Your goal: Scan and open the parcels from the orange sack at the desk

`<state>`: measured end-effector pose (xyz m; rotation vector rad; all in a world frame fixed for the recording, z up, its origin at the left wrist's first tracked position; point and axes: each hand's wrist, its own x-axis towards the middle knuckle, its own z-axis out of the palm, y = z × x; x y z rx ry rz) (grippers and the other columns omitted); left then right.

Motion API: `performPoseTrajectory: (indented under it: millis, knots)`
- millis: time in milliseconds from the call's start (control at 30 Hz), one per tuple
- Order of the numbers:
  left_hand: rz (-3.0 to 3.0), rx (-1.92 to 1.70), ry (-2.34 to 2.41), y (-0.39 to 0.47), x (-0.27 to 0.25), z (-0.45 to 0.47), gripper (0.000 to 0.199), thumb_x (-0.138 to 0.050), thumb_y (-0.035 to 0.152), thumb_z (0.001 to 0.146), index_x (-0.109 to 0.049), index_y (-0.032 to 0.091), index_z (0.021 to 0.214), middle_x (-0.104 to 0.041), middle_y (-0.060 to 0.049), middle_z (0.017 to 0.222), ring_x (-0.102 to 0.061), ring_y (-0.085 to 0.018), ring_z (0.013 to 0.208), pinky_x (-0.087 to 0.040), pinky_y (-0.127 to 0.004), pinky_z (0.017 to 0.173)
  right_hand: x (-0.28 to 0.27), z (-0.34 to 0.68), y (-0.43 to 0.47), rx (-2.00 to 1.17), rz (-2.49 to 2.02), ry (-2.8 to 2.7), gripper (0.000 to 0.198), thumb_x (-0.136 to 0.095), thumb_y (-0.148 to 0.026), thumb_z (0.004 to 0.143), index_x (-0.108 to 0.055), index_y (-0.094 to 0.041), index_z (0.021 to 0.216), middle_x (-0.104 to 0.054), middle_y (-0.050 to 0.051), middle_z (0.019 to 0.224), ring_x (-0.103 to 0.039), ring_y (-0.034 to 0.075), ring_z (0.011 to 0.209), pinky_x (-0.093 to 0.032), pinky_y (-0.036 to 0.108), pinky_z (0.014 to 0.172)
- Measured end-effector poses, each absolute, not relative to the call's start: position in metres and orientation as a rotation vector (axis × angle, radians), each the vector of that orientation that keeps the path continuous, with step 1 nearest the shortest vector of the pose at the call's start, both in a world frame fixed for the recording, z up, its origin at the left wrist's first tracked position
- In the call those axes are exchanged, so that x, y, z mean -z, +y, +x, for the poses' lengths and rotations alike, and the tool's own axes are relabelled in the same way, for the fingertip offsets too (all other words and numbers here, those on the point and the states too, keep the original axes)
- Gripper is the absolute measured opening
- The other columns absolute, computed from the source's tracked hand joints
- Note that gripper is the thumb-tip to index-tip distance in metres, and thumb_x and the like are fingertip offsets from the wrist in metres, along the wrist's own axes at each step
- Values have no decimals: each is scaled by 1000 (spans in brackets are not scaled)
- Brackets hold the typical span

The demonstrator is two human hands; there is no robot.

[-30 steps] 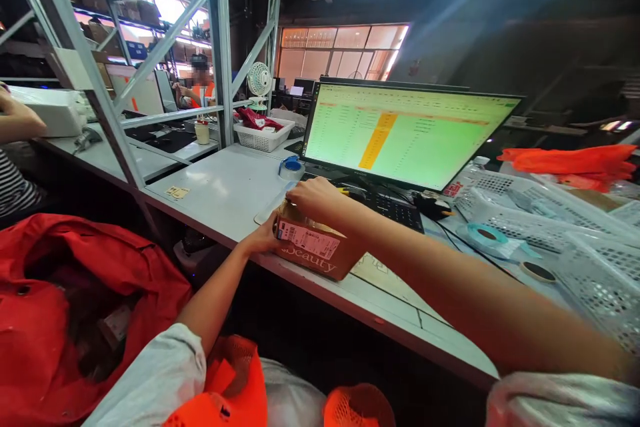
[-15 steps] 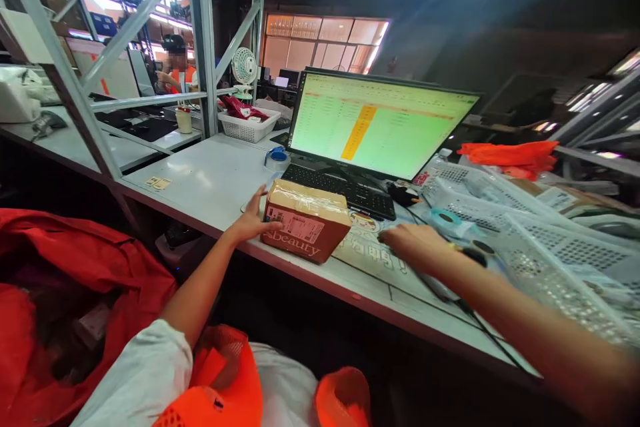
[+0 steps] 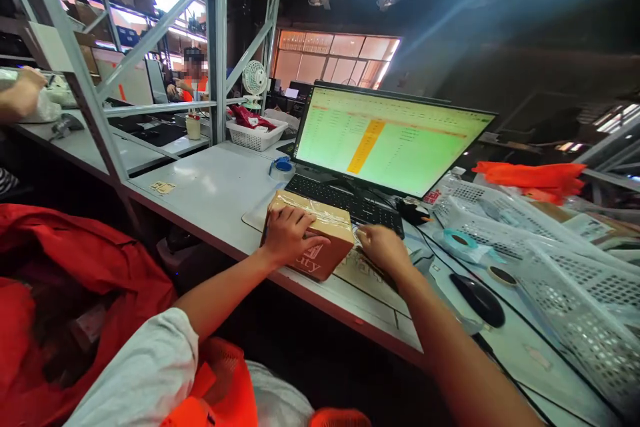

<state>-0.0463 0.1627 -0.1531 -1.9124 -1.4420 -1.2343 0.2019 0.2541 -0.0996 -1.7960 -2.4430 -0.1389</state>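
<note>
A taped cardboard box (image 3: 325, 255) with a red-brown front and "beauty"-style lettering rests near the front edge of the desk. My left hand (image 3: 290, 237) grips it, fingers laid over the upper front edge and thumb across the front face, covering part of the lettering and label. Close to the box's right end is my right hand (image 3: 383, 247), its fingers curled; whatever they hold, if anything, is hidden. Just behind the box lies a black keyboard (image 3: 330, 196), below a lit monitor (image 3: 390, 140) with a spreadsheet.
At right are a black mouse (image 3: 477, 299), tape rolls, cables and white perforated baskets (image 3: 565, 293). Blue tape (image 3: 283, 168) and a white basket (image 3: 255, 137) stand behind left. A red bag (image 3: 125, 273) is at lower left. Other people work beyond the metal frame (image 3: 217, 47).
My left hand has shifted from the box's left side onto its top and front. My right hand has come left from the mouse area to the box's right end.
</note>
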Motion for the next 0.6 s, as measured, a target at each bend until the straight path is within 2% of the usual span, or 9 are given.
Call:
performPoseTrajectory:
  millis: [67, 200, 333, 467, 600]
  knots:
    - [-1859, 1258, -1364, 164, 151, -49, 51, -69, 71, 90, -75, 22, 103, -76, -5, 96, -63, -24, 96, -33, -42, 91, 77, 186, 257, 94, -1585, -2375, 43, -45, -34, 106, -71, -18, 136, -73, 15, 125, -69, 26, 112, -53, 37, 98]
    - [-1781, 1306, -1247, 160, 147, -52, 49, -69, 70, 90, -74, 22, 98, -75, -2, 88, -62, -23, 89, -34, -41, 89, 52, 144, 255, -239, -1044, -2488, 39, -67, -39, 95, -76, -21, 128, -73, 11, 117, -69, 26, 106, -54, 38, 98]
    - [-1799, 1312, -1251, 151, 147, -53, 47, -70, 68, 91, -75, 23, 98, -76, -2, 88, -62, -23, 89, -34, -41, 90, 53, 124, 252, -419, -919, -2622, 43, -74, -42, 91, -76, -20, 129, -69, 11, 119, -67, 26, 106, -52, 39, 101]
    - [-1847, 1272, -1320, 146, 148, -53, 45, -71, 68, 90, -75, 24, 99, -76, -3, 89, -62, -23, 89, -33, -41, 89, 51, 125, 250, -277, -911, -2695, 46, -76, -44, 91, -76, -19, 130, -64, 13, 122, -65, 27, 109, -51, 39, 102]
    - [-1896, 1224, -1400, 145, 147, -53, 44, -72, 67, 90, -76, 24, 100, -75, -3, 90, -62, -24, 91, -33, -41, 90, 40, 121, 239, 39, -945, -2872, 40, -63, -40, 101, -73, -20, 135, -66, 13, 123, -66, 28, 106, -50, 37, 93]
